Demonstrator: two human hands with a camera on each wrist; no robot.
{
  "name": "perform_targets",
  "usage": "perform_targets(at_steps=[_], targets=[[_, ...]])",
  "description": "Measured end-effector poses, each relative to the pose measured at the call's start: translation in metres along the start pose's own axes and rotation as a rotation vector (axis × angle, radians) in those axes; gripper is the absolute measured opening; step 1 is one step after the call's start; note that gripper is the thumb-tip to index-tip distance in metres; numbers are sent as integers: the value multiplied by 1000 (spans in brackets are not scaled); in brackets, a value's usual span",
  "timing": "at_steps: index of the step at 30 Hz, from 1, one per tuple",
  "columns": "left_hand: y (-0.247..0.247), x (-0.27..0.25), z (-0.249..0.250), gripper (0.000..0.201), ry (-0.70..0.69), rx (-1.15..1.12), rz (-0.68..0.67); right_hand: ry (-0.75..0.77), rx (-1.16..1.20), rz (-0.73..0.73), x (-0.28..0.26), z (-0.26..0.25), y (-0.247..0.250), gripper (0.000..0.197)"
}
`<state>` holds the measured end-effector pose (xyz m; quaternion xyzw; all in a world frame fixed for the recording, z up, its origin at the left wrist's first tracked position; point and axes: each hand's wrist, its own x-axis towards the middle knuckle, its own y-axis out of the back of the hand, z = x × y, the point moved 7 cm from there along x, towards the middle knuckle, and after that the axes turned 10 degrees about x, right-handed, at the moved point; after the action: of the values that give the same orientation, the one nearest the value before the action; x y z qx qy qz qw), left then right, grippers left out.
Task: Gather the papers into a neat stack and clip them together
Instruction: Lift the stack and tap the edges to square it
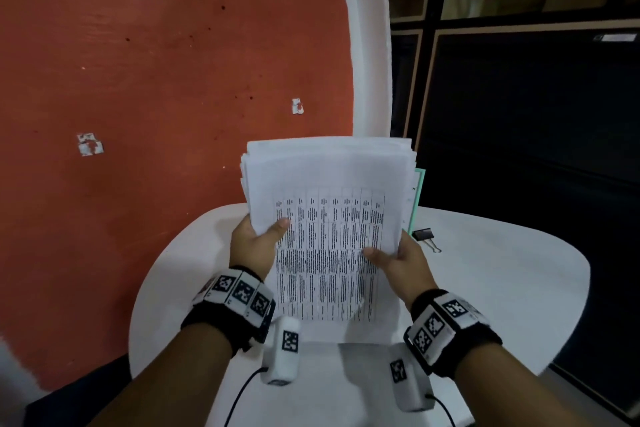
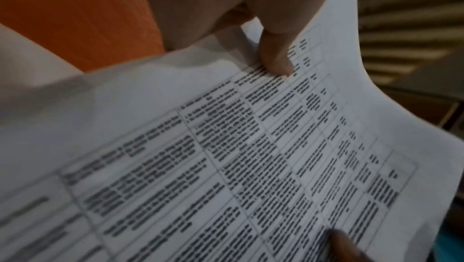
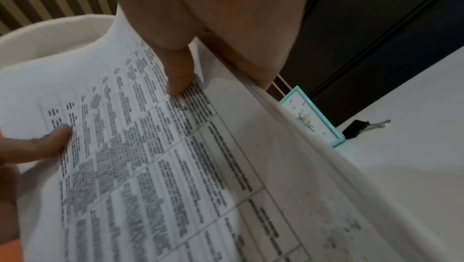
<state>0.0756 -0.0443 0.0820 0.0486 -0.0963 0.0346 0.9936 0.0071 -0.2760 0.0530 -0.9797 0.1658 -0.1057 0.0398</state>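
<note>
A stack of white papers (image 1: 329, 218) with a printed table on the top sheet stands on its lower edge on the white table (image 1: 502, 270), tilted back. My left hand (image 1: 256, 243) grips its left edge, thumb on the front sheet. My right hand (image 1: 394, 260) grips the right edge the same way. The wrist views show the printed sheet (image 2: 251, 157) (image 3: 150, 167) close up, each with a thumb pressed on it. The sheet tops are slightly uneven. A black binder clip (image 1: 425, 236) (image 3: 359, 128) lies on the table just right of the stack.
A teal-edged card or booklet (image 1: 417, 198) (image 3: 311, 119) sits behind the stack's right side. An orange wall (image 1: 156, 80) rises behind the table, with a white pillar (image 1: 370, 45) and dark cabinets (image 1: 519, 114) to the right.
</note>
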Motion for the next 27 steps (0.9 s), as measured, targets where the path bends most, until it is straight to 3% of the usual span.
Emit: perform_targets(at_steps=[3,5,7,9,10,12,13,15,18,19,23,25,27], targets=[[11,2,23,33,-11,-121,104,16,-9,-42,5,-11,10,24],[22,2,34,50,14,-207,175,-9,-40,-15,4,-9,26,23],[31,5,37,66,47,-259,205,-31,34,29,0,-2,41,39],[30,6,36,68,91,-290,171,-40,250,41,-6,8,48,59],[29,5,34,67,113,-302,171,-47,396,31,-9,13,46,56],[27,7,12,67,186,-338,165,-66,648,2,-19,12,31,21],[23,7,-4,69,237,-365,159,-64,706,5,-22,10,24,17],[12,-2,-21,72,282,-385,117,-52,671,-4,-24,6,12,28],[6,-10,-36,50,303,-528,9,37,435,54,-26,-16,17,17],[14,-7,-39,52,273,-549,8,79,396,64,-25,-25,23,13],[78,11,-38,59,147,-292,148,169,335,49,-13,-50,53,43],[88,16,-33,69,97,-188,8,139,280,38,-9,-53,61,42],[77,13,-27,63,61,52,-171,88,263,3,-6,-49,61,31]])
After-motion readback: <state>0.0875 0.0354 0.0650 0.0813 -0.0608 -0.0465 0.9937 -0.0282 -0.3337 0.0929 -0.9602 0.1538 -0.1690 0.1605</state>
